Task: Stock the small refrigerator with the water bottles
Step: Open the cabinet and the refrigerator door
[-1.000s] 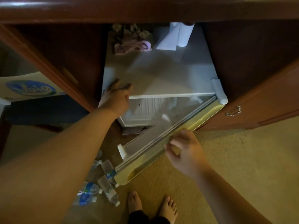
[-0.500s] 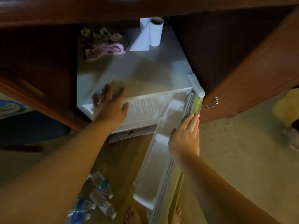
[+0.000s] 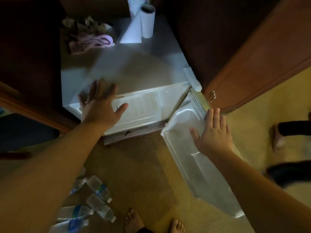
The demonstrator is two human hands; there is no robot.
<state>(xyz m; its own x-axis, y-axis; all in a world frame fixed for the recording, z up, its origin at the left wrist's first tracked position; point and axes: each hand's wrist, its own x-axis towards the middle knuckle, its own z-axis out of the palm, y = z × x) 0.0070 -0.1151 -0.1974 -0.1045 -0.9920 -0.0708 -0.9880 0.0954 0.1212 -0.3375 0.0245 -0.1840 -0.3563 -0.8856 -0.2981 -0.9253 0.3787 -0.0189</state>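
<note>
Small white refrigerator [image 3: 134,71] sits inside a dark wood cabinet, seen from above. Its door [image 3: 198,158] is swung wide open toward the near right; the moulded door shelf [image 3: 183,132] on the inner face holds nothing visible. The fridge interior is mostly hidden under the top panel; only a ribbed white surface shows at the front opening, contents cannot be judged.

Left hand [image 3: 101,108]: fingers spread, palm down, over the near left front edge of the fridge top, gripping nothing; blurred, so contact with the surface cannot be confirmed.

Right hand [image 3: 213,133]: flat and open, fingers extended, palm lying on the upper edge of the open door near the hinge side; not curled around anything.

Water bottles [image 3: 99,204]: several clear ones with blue labels, lying on their sides on the tan carpet [image 3: 143,174] at near left, clustered and touching, well apart from the fridge opening. None in the fridge that can be seen.

On the fridge top, far end: a paper towel roll [image 3: 148,22] standing upright with a sheet hanging loose, and to its left a pink cloth [image 3: 94,42] beside a crumpled brownish bundle.

The person's bare feet [image 3: 134,221] are at the near edge. Open cabinet door [image 3: 252,64] at right.
</note>
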